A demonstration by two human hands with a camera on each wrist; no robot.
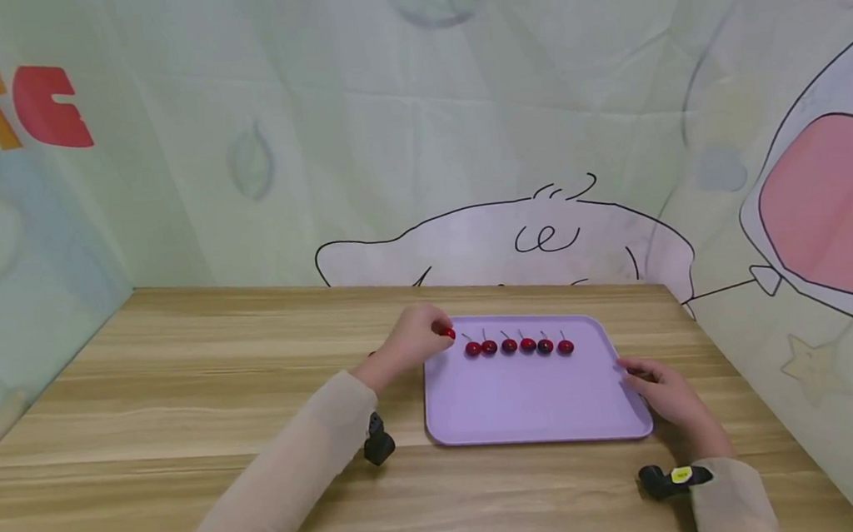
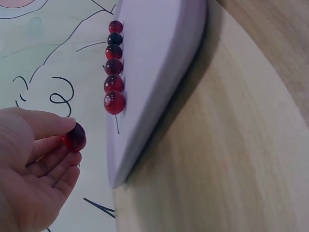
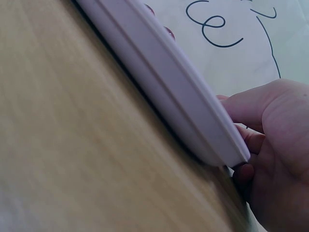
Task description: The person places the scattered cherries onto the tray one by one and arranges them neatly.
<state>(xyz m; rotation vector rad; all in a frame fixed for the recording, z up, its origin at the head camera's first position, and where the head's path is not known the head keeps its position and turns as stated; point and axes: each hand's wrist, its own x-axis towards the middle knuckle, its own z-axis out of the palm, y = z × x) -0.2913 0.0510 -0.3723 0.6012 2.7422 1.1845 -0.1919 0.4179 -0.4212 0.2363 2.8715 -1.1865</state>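
Observation:
My left hand (image 1: 419, 335) pinches a red cherry (image 2: 74, 137) between thumb and fingers, above the far left corner of a lilac tray (image 1: 535, 399). Six or so, that is several, dark red cherries (image 1: 509, 345) lie in a row across the far part of the tray, stems pointing away. In the left wrist view, the held cherry is close to the end of that row (image 2: 114, 102). At the tray's right side my right hand (image 1: 670, 397) holds the rim, with fingers above and below its edge in the right wrist view.
Under the tray is a wood-grain table (image 1: 252, 346). A bit of something red (image 1: 372, 354) shows behind the left wrist, mostly hidden. A printed cloth backdrop (image 1: 358, 154) rises along the table's far and side edges. Each wrist carries a small black camera (image 1: 378, 441).

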